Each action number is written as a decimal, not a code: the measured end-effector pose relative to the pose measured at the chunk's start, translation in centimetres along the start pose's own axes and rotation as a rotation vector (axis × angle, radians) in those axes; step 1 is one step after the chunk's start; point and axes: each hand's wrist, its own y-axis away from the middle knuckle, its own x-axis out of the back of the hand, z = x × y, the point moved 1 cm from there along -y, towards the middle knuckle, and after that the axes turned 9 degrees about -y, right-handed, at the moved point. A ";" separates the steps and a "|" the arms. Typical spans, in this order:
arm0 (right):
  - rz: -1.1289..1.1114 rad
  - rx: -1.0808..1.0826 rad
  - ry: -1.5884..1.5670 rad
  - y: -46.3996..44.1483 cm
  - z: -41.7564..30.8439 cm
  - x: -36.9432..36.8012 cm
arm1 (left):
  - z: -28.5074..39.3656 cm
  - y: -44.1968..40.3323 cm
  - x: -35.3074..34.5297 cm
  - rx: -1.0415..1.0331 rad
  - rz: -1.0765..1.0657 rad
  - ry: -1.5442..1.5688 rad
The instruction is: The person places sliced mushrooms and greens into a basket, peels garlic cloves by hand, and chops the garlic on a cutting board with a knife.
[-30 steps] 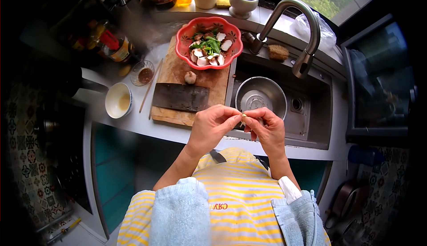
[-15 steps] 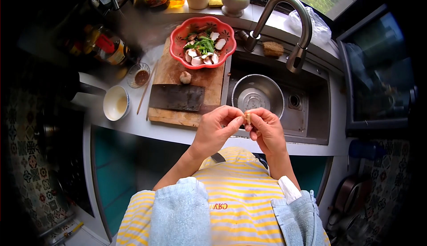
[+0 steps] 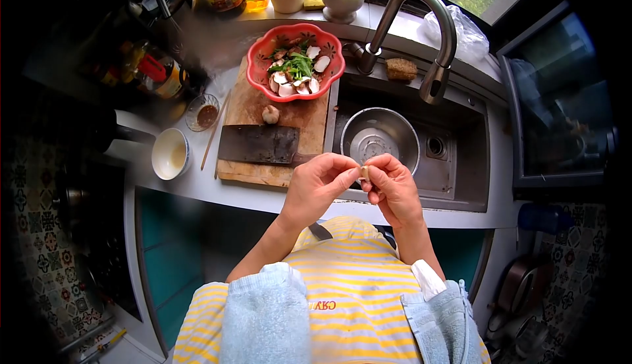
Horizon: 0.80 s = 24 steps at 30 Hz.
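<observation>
A small pale garlic clove (image 3: 365,172) is pinched between thumb and fingertips of my right hand (image 3: 393,189), just in front of the counter edge. My left hand (image 3: 320,184) is closed in a pinch at the clove's left side, its thumb and forefinger touching it. Behind my left hand, a dark cleaver (image 3: 258,144) lies flat on the wooden cutting board (image 3: 309,117), and its handle is partly covered by my fingers. A garlic bulb (image 3: 270,114) sits just beyond the blade. On the board's far end stands a red bowl (image 3: 257,78) with sliced mushrooms and green leaves.
A metal basin (image 3: 415,133) stands in the sink (image 3: 454,186) beneath the curved faucet (image 3: 450,41). To the left are a white bowl (image 3: 157,160), a glass dish of brown sauce (image 3: 207,116) and a chopstick (image 3: 212,141). Bottles and a mortar (image 3: 342,7) line the back.
Both hands stay almost in place, with small finger movements around the clove, more of which now shows. The whole view has shifted slightly, moving the board and bowl a little left.
</observation>
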 end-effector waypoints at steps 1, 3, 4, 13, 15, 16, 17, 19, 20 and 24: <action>-0.010 0.013 0.026 0.0 -0.1 0.0 | 0.0 -0.1 0.0 0.005 0.002 -0.006; -0.023 0.046 0.086 0.0 -0.4 0.0 | -0.2 -0.2 -0.1 0.015 0.005 -0.018; -0.030 0.062 0.116 0.0 -0.5 0.0 | -0.1 -0.2 -0.1 0.016 0.004 -0.040; 0.012 0.097 0.322 0.1 -1.0 -0.9 | -0.3 -0.5 0.0 0.044 0.004 0.025; 0.013 0.126 0.383 0.0 -1.0 -0.9 | 0.1 -0.6 0.5 0.123 -0.032 0.036; 0.012 0.142 0.413 -0.1 -1.0 -1.0 | 0.0 -0.7 0.6 0.116 -0.038 0.049; 0.012 0.152 0.434 -0.1 -1.0 -1.0 | -0.2 -0.7 0.7 0.108 -0.043 0.062; 0.012 0.172 0.476 -0.1 -0.9 -1.1 | -0.4 -0.7 0.8 0.098 -0.052 0.087; 0.011 0.197 0.502 -0.1 -0.9 -1.2 | -0.5 -0.7 0.8 0.096 -0.055 0.099; 0.007 0.275 0.632 -0.1 -0.6 -1.4 | -0.5 -0.6 1.3 0.088 -0.075 0.083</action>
